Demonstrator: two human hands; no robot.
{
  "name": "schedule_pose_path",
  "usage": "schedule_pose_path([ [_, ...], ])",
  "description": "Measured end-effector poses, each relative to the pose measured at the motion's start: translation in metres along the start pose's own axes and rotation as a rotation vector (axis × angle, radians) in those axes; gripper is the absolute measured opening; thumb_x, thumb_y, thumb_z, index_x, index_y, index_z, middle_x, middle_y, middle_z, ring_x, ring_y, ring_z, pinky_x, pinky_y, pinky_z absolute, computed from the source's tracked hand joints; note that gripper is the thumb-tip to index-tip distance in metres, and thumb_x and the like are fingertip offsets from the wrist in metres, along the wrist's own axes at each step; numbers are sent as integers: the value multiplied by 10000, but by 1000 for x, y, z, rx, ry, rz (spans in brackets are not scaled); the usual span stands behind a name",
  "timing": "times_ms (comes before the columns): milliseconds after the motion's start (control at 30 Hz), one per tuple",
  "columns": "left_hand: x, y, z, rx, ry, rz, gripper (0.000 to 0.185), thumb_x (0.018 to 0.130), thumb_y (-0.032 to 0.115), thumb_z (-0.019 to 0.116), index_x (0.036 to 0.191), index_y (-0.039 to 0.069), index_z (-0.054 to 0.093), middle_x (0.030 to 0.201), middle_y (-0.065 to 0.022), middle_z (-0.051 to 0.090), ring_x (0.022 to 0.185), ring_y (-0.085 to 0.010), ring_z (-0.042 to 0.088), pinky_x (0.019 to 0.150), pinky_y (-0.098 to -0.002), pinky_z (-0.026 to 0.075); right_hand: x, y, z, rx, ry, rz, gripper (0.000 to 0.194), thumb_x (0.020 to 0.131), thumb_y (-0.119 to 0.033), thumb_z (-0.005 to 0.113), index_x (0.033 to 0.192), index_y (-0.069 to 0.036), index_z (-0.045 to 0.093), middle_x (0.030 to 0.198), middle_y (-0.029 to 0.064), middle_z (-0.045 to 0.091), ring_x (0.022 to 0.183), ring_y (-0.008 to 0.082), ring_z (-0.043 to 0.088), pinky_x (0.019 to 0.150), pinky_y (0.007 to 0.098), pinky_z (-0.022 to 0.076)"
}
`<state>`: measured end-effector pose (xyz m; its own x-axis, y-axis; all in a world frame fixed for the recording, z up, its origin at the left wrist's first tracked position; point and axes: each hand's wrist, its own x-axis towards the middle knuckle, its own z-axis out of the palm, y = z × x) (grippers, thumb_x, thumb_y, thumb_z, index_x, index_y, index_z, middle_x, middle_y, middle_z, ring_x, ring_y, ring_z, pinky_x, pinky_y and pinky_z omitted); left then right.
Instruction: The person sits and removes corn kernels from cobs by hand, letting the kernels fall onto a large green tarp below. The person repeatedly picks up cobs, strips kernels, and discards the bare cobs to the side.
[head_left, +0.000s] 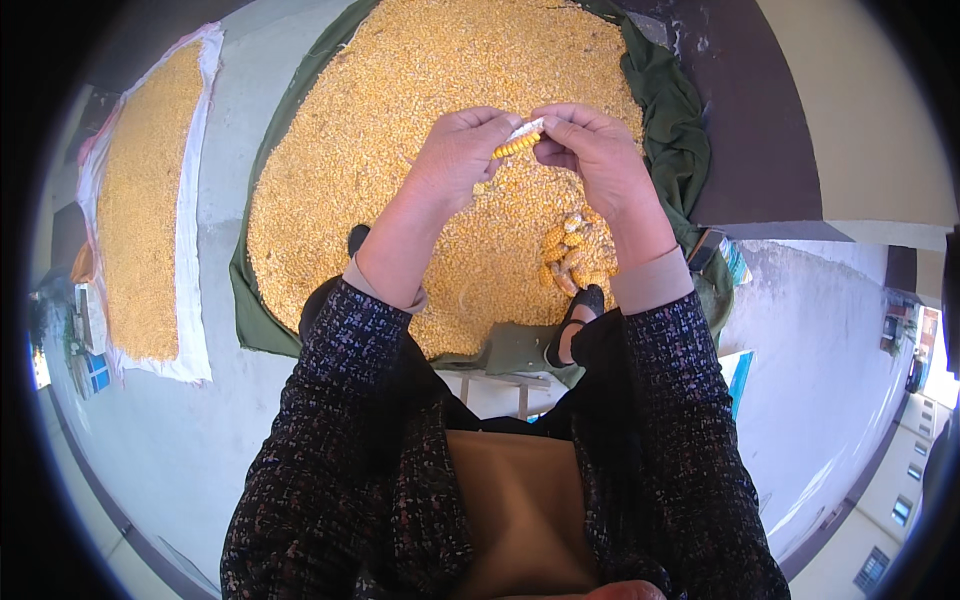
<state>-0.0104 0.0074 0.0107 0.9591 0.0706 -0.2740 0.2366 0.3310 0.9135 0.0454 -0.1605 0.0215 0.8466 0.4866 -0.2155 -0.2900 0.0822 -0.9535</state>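
Observation:
Between my two hands is a partly shelled corn cob (517, 142), with yellow kernels along its lower side and bare white cob above. My left hand (465, 154) grips its left end, the thumb lying along the top. At the other end, my right hand (589, 146) pinches the cob between thumb and fingers. Both hands are above a broad layer of loose corn kernels (420, 82), spread on a dark green cloth (671, 142). Below my right hand, a small pile of corn cobs (574, 247) lies on the kernels, close to my right shoe.
On the left, a white sheet (193, 322) holds another long spread of yellow grain (146, 210). My dark shoe (581, 315) stands at the near edge of the kernels. A brown and cream wall (750, 127) rises at the right. Pale concrete floor (810, 337) surrounds the cloth.

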Motion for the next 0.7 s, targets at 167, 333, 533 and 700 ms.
schedule_pose_path([
  [167,7,-14,15,-58,-105,63,271,937,241,594,1088,16,601,748,-10,521,511,-30,370,425,-162,268,-32,-13,-35,-277,185,-272,186,913,-165,625,992,-7,682,803,22,654,728,89,612,706,232,517],
  [333,16,-21,5,-418,-182,-151,347,961,223,560,1226,4,517,795,-27,501,567,-32,378,450,-157,310,-164,-35,-121,-790,671,-269,153,896,-142,619,932,-10,688,805,23,659,702,92,607,661,226,485],
  [533,18,-34,6,-291,-424,-131,225,923,210,618,1029,13,602,777,-11,545,568,-36,443,457,-155,337,-387,54,-229,-1245,771,512,228,835,-224,558,897,-48,689,879,170,678,843,345,636,734,381,495],
  [700,4,-41,16,-74,-335,-106,223,919,264,625,935,45,588,759,-20,576,570,-35,452,463,-155,336,-402,73,-215,-1229,1040,390,343,800,-272,643,1054,-41,661,988,157,676,919,294,642,798,357,488],
])
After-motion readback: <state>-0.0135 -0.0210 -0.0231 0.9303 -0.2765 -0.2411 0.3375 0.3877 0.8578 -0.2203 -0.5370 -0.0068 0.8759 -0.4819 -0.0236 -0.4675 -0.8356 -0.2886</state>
